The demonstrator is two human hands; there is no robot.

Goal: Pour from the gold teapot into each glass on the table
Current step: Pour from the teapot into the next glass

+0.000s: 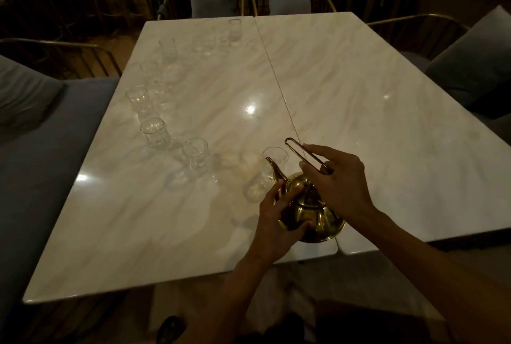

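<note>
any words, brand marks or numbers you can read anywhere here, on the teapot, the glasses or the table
None: no text can be read in this view.
The gold teapot shows only plain shiny metal where the left hand and right hand leave it uncovered.
The glasses, such as the nearest glass, are clear and unmarked.
The marble table bears only veining and light reflections.

Left hand (279, 216) at six o'clock, fingers (290, 197) curled in a grip; right hand (340, 186) just at its three o'clock, fingers pinched together.

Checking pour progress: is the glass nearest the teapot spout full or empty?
Cannot tell; the glass looks clear, with no visible liquid line.
</note>
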